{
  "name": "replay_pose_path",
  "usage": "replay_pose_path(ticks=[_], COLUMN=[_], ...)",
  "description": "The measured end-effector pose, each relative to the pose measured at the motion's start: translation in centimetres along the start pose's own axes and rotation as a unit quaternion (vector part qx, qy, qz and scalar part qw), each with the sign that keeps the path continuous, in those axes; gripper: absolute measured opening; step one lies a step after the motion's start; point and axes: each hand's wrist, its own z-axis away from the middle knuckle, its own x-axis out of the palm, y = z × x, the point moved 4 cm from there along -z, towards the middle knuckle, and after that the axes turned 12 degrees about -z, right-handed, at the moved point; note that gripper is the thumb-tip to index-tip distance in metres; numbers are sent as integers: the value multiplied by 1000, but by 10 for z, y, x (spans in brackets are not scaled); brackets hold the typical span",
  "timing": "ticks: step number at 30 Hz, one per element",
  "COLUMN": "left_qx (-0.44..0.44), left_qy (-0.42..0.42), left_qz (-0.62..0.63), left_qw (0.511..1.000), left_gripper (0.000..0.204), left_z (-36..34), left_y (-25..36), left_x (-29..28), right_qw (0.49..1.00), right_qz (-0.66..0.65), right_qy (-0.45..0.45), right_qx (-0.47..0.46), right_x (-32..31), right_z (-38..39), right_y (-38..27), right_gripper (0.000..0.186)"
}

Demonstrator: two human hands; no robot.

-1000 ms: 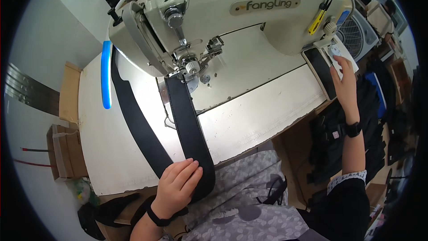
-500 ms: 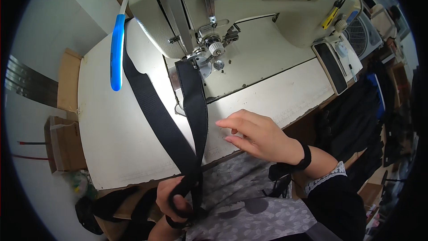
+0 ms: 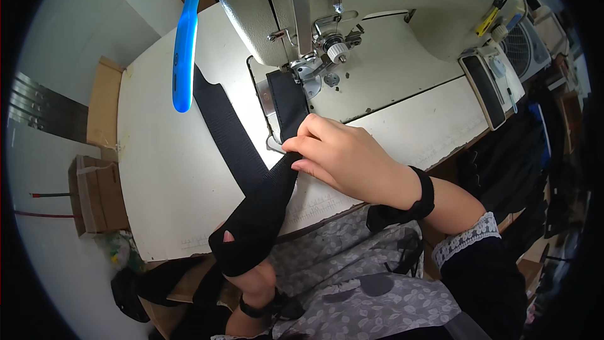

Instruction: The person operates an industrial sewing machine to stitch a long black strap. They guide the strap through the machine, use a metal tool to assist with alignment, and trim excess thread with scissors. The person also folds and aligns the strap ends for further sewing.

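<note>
A long black fabric strap [image 3: 233, 132] runs from under the presser foot [image 3: 294, 69] of a white sewing machine [image 3: 415, 31] down toward me, where it twists over the table's front edge, with a second length lying to the left. My right hand [image 3: 343, 157] pinches the strap just below the needle area, fingertips bent onto it. My left hand [image 3: 251, 274] is lower, mostly hidden under the bunched strap, gripping it with a fingertip showing on top.
The white worktable [image 3: 170, 182] has a blue lamp [image 3: 184, 56] at its left and a phone [image 3: 482, 91] at its right. Cardboard boxes [image 3: 100, 195] stand left, a fan [image 3: 522, 50] behind right, dark fabric pieces [image 3: 497, 164] below right.
My right hand came from beside the phone onto the strap near the machine. My left hand moved down and under the strap, bunching it up at the front edge.
</note>
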Motion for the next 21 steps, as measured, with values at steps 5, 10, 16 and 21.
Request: replay_pose_path(ticks=[5,10,16,21], left_qx=[44,89,-15,-60], left_qy=[-16,-57,-163,-201], left_qz=[-73,-184,-157,-187], left_qw=[996,977,974,960], left_gripper=[36,39,38,31], left_z=[0,-12,-29,-32], left_y=[7,30,33,37], left_x=[2,25,54,66], right_qw=[998,995,995,994], right_qz=[7,-24,-33,-59], right_qy=[-44,-64,-67,-53], right_qx=[-44,-72,-65,-78], right_x=[-1,9,16,18], right_z=[-13,-18,-24,-24], right_y=[-3,-11,-5,-2], right_gripper=[21,17,10,11])
